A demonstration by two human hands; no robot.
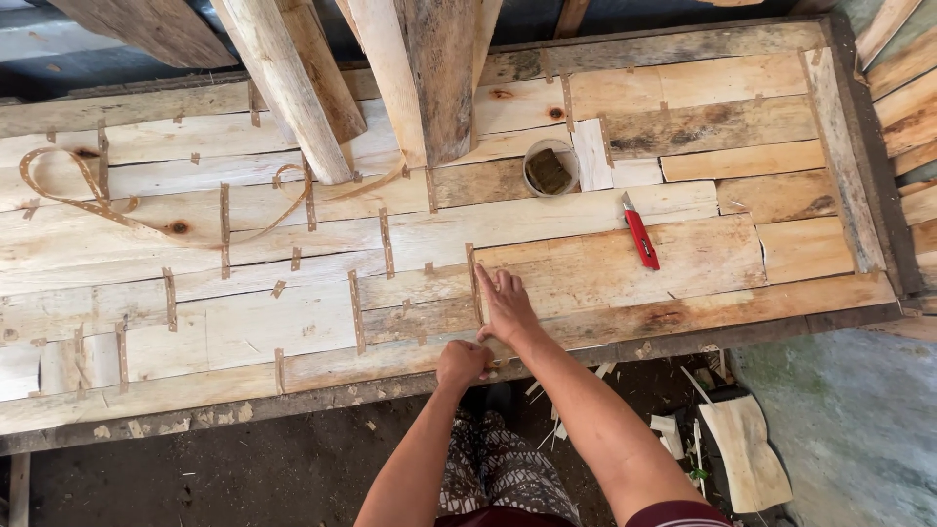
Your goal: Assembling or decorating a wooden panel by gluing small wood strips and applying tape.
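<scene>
Here we are taping veneer seams. Our left hand (461,362) is curled closed at the panel's (293,322) near edge, seemingly pinching a tape strip (474,293); at its one o'clock, our right hand (505,304) lies open, flat on that strip. Next, we judge, calls for firm smoothing; the red cutter (640,236) waits at two o'clock.

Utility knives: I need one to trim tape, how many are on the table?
1. A red utility knife lies right of the hands, near the small round container. Others may be hidden.
</scene>
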